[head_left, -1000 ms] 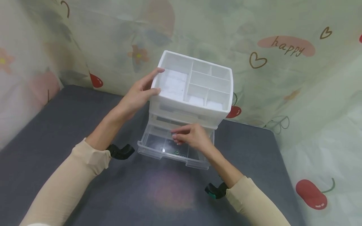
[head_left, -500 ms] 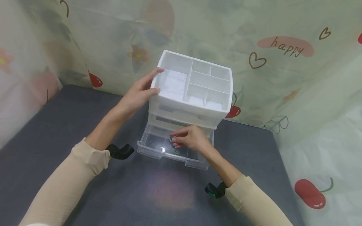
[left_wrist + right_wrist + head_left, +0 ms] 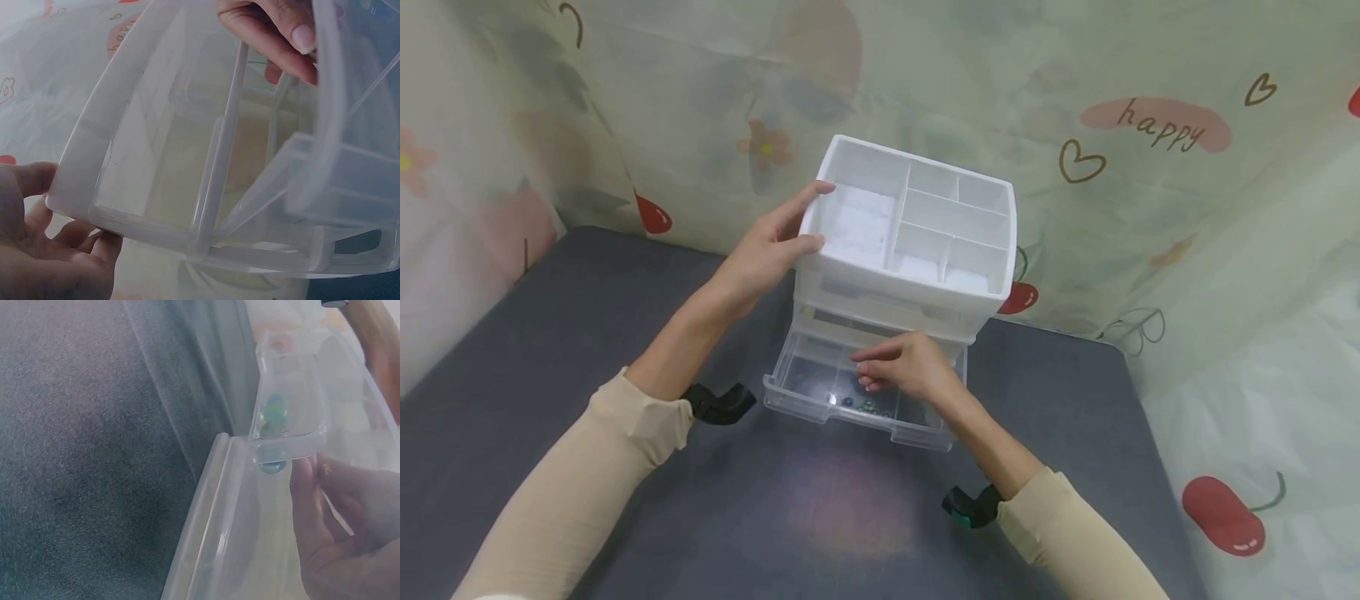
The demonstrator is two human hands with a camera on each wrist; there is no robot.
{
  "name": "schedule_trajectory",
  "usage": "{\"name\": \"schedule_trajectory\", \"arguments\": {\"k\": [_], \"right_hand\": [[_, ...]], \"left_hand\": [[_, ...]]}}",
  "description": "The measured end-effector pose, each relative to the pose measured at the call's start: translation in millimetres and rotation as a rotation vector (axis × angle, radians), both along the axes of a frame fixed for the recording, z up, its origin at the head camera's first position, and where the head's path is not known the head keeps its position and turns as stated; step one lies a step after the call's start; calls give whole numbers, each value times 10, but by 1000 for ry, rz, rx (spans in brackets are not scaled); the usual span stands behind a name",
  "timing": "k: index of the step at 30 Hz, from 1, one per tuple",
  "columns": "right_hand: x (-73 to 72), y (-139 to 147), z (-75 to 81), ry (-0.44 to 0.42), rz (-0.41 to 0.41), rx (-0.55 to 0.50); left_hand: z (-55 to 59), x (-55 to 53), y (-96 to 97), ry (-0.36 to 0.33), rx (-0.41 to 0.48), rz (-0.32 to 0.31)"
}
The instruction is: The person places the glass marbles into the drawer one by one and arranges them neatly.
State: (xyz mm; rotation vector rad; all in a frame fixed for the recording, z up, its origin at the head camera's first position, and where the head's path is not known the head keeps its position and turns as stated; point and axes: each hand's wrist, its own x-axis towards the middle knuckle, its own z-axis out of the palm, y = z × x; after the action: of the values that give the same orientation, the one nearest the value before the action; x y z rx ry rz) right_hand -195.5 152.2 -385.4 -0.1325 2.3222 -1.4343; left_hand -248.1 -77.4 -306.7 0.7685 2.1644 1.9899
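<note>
A white plastic drawer organizer (image 3: 917,287) stands on the table, its clear lower drawer (image 3: 805,404) pulled out. My left hand (image 3: 767,250) grips the organizer's upper left side, thumb and fingers at the rim; the left wrist view shows the same hand (image 3: 56,250) at a corner. Over the drawer is my right hand (image 3: 910,367), fingers loosely bent and nothing visible between them. A dark blue marble (image 3: 847,402) lies in the drawer beside several small green marbles (image 3: 868,407). Through the clear plastic, the right wrist view shows green marbles (image 3: 274,415) near the right hand (image 3: 344,519).
The organizer's top tray (image 3: 857,221) is split by white dividers into several compartments. Dark grey cloth covers the table (image 3: 700,500). Behind it hangs a patterned curtain (image 3: 700,100). A black wrist device (image 3: 722,404) sticks out from the left sleeve.
My right hand lowered small blue marbles into the drawer and let go; a blue one now shows beside the green ones. The left hand has kept its place on the organizer.
</note>
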Motion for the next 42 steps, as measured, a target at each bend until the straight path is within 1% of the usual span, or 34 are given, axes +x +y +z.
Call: {"name": "schedule_trajectory", "arguments": {"k": [6,10,13,14,19,22,27,30,32,34,39,42], "right_hand": [[38,30,45,35,0,-10],[64,56,80,64,11,-37],[96,76,124,70,16,-80],[108,83,141,71,16,-93],[211,113,292,88,38,-176],[280,148,366,115,49,-197],[342,254,368,152,22,-231],[380,313,391,166,-11,-254],[420,341,439,167,-36,-268],[441,376,451,182,-47,-279],[506,469,477,230,-51,-277],[545,535,472,239,-66,-262]], "left_hand": [[-129,-120,11,18,8,8],[-129,-118,10,14,14,7],[-129,-118,7,12,16,8],[-149,-136,7,15,18,8],[-154,-140,9,16,24,6],[-150,-136,14,16,23,9],[-143,-125,15,18,14,11],[-141,-121,10,10,11,7],[-141,-122,8,6,14,3],[-143,-124,5,1,15,1],[-152,-131,0,-4,10,1],[-153,-132,-2,-5,19,-2]]}}
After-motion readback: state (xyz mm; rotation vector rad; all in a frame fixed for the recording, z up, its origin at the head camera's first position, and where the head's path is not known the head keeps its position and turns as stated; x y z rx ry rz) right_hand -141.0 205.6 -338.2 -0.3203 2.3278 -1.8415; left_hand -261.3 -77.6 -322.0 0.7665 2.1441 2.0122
